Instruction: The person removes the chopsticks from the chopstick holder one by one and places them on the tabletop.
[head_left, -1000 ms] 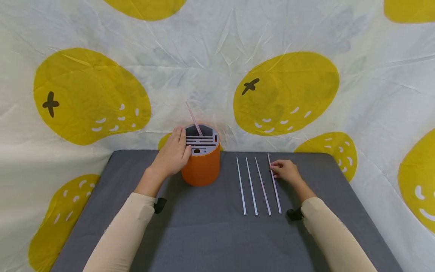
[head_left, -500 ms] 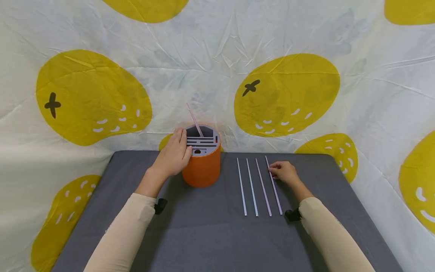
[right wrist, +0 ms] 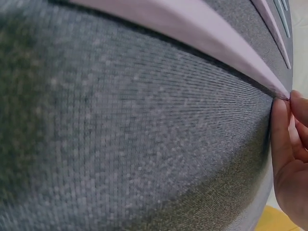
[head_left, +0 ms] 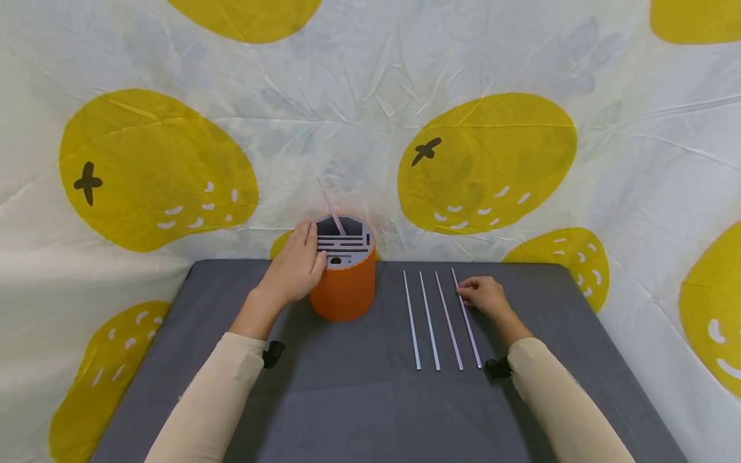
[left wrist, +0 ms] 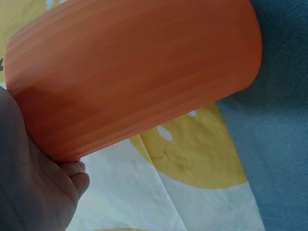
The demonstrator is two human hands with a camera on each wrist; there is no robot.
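Note:
An orange cylindrical holder [head_left: 343,292] with a grey slotted top stands near the back of the table. My left hand [head_left: 295,263] rests on its left upper edge, fingers laid out straight along the rim; the left wrist view shows the orange wall [left wrist: 139,72] beside that hand. One thin pink stick [head_left: 331,207] leans out of the rear compartment. To the right, my right hand [head_left: 485,294] pinches the rightmost thin pinkish stick [head_left: 470,331] near its far end, as the right wrist view also shows at the fingertips [right wrist: 281,108]. This stick lies along the table.
Left of the pinched stick lie another pinkish stick [head_left: 448,319] and two pale bluish sticks, one of them the leftmost stick [head_left: 412,319], roughly parallel. Behind the dark grey table [head_left: 347,411] hangs a white cloth [head_left: 359,77] printed with yellow fruit.
The far end of the rightmost stick has swung slightly left under my right hand, bringing it closer to parallel with its neighbour. My left hand stays on the holder.

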